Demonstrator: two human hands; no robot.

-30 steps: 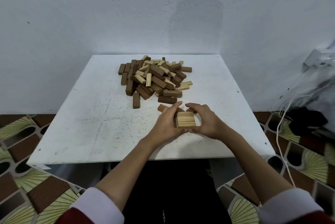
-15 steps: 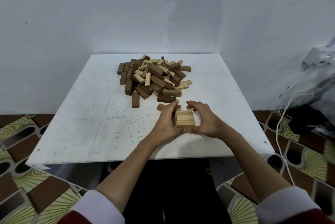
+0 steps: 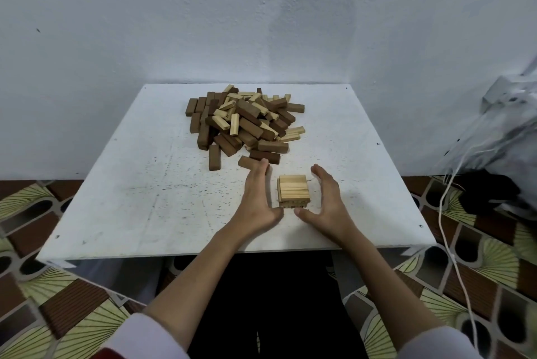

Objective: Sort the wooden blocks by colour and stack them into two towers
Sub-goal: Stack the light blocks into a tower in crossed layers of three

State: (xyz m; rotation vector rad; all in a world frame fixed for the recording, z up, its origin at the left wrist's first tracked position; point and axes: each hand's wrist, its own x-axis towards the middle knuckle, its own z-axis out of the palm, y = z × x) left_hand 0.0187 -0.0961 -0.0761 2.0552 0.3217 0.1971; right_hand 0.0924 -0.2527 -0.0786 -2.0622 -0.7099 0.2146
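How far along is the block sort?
Done: a short light tower, about two layers, stands near the table's front edge. In hand: nothing; the left hand and right hand flank it, open. Left: no dark tower yet; the mixed pile holds most blocks.

Small stack of blocks (image 3: 293, 191) near front edge of table (image 3: 122, 199), between left hand (image 3: 257, 199) and right hand (image 3: 327, 199). Behind them, heap of blocks (image 3: 244, 123), toward wall (image 3: 174, 10).
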